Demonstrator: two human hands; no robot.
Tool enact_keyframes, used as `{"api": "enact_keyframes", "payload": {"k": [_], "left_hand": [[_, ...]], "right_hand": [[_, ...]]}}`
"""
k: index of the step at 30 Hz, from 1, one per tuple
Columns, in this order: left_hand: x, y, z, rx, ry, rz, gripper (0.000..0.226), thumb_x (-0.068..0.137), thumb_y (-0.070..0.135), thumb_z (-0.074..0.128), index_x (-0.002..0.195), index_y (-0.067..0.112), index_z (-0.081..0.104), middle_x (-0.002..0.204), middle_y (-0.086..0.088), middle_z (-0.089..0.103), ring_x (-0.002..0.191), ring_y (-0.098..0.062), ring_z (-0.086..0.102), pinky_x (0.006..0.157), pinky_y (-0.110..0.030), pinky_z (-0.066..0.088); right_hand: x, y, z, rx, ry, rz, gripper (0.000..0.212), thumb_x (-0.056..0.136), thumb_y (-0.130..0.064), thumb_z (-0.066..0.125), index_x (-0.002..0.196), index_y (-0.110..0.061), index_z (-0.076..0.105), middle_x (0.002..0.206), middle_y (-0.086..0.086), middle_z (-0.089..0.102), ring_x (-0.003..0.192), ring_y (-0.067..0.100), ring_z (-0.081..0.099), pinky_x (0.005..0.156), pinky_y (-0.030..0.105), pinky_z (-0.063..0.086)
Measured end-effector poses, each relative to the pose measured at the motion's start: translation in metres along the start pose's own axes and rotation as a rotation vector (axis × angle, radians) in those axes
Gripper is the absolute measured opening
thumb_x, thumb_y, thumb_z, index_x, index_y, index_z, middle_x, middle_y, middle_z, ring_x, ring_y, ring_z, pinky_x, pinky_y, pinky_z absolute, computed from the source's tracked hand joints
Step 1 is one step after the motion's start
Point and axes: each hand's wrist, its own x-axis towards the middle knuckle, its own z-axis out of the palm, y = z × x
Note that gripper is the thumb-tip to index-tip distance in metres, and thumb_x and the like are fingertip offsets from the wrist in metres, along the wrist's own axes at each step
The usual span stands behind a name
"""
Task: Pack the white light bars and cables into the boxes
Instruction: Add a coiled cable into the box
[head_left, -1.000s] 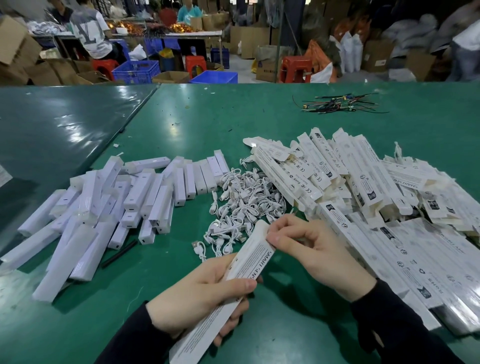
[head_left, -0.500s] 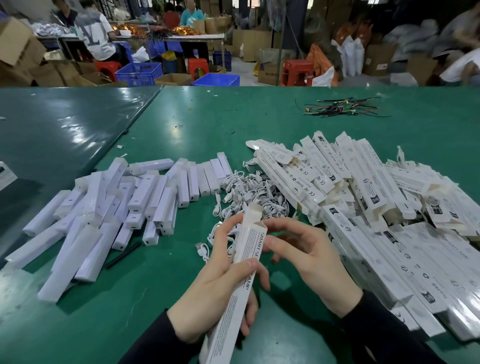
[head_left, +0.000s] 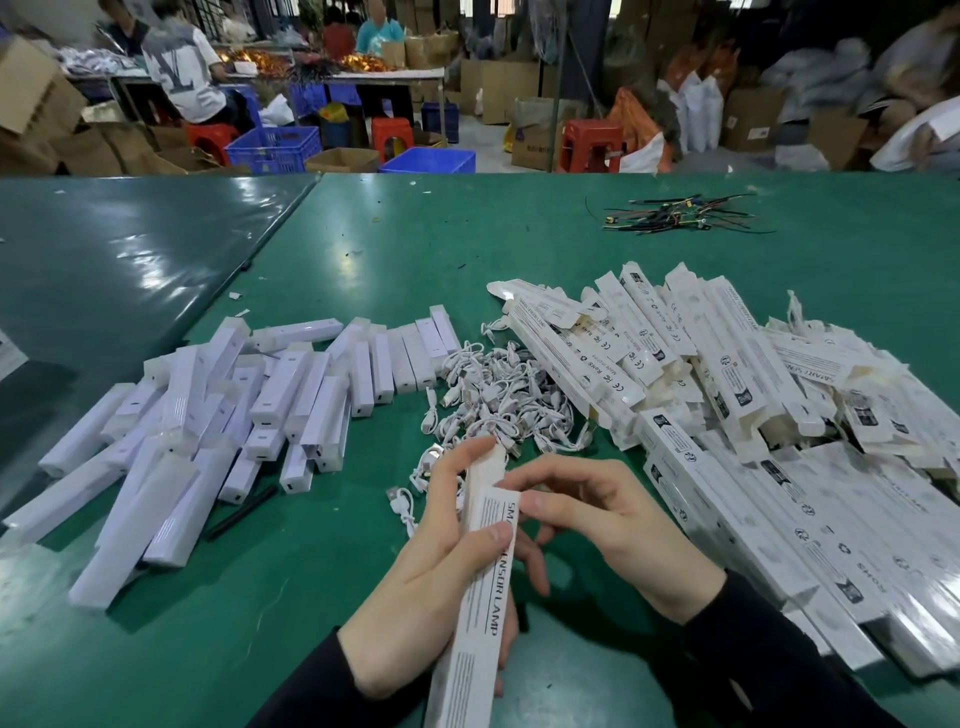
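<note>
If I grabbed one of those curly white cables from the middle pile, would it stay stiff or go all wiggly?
Probably wiggly. The white cables lie in loose loops and curls, so one would likely droop and dangle. They are tangled together, so a neighbour might well get dragged along. They look thin next to the light bars, so probably light, and unlikely to roll away on the green table.

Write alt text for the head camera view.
The left hand grips a long white box upright while the right hand touches its top, over a green table with piles of light bars, cables and boxes.
</note>
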Motion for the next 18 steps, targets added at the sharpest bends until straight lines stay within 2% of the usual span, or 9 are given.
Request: {"api": "enact_keyframes", "payload": {"k": [3,5,8,10,12,16,18], "left_hand": [[0.0001,-0.0011,0.0010,-0.009,-0.038,0.002,0.047,0.094,0.021,0.041,0.126,0.055,0.037,0.079,-0.023,0.062,0.043,-0.023,0.057,0.039,-0.025,0.048],[0.0007,-0.0011,0.0010,-0.016,-0.041,-0.010,0.041,0.094,0.025,0.042,0.125,0.051,0.040,0.077,-0.021,0.062,0.041,-0.024,0.053,0.038,-0.027,0.047],[0.0020,-0.0018,-0.0011,-0.036,-0.022,-0.002,0.039,0.094,0.026,0.044,0.124,0.050,0.038,0.079,-0.023,0.061,0.040,-0.024,0.052,0.037,-0.028,0.048],[0.0017,-0.0016,-0.0014,-0.025,-0.031,0.011,0.040,0.095,0.026,0.046,0.123,0.053,0.036,0.083,-0.023,0.062,0.041,-0.024,0.052,0.039,-0.027,0.047],[0.0005,-0.0017,0.0001,-0.003,-0.086,0.028,0.037,0.095,0.030,0.050,0.120,0.055,0.037,0.085,-0.023,0.063,0.043,-0.022,0.053,0.043,-0.024,0.047],[-0.0001,-0.0010,0.0034,-0.010,-0.131,0.036,0.032,0.093,0.032,0.050,0.119,0.050,0.042,0.084,-0.024,0.063,0.045,-0.018,0.055,0.045,-0.021,0.048],[-0.0004,-0.0003,0.0039,-0.048,-0.129,0.014,0.034,0.093,0.033,0.052,0.120,0.050,0.040,0.087,-0.025,0.063,0.045,-0.021,0.055,0.042,-0.025,0.049]], "right_hand": [[-0.0022,-0.0017,0.0024,0.032,-0.088,0.008,0.020,0.086,-0.015,0.056,0.095,-0.001,0.068,0.072,-0.006,0.067,0.056,0.006,0.061,0.068,0.033,0.047],[-0.0030,-0.0018,0.0057,0.030,-0.096,-0.017,0.019,0.088,-0.014,0.056,0.095,-0.002,0.069,0.072,-0.006,0.068,0.057,0.007,0.061,0.065,0.032,0.046],[0.0000,0.0005,0.0048,0.064,0.052,-0.038,0.017,0.080,-0.015,0.066,0.095,-0.008,0.070,0.081,0.001,0.072,0.070,0.010,0.063,0.062,0.025,0.049],[0.0022,0.0013,0.0025,0.204,0.130,0.036,0.020,0.075,-0.020,0.071,0.093,-0.014,0.066,0.077,0.006,0.071,0.067,0.013,0.065,0.059,0.022,0.050],[0.0037,0.0013,0.0010,0.303,0.162,0.126,0.018,0.071,-0.025,0.075,0.086,-0.019,0.070,0.076,0.007,0.071,0.063,0.015,0.065,0.057,0.023,0.050],[0.0033,0.0021,0.0030,0.222,0.046,0.243,0.012,0.071,-0.024,0.074,0.077,-0.013,0.075,0.080,0.011,0.068,0.077,0.022,0.061,0.076,0.035,0.046],[0.0032,0.0006,0.0043,0.246,0.033,0.255,0.009,0.073,-0.019,0.076,0.073,-0.011,0.073,0.076,0.011,0.065,0.072,0.020,0.060,0.072,0.032,0.047]]}}
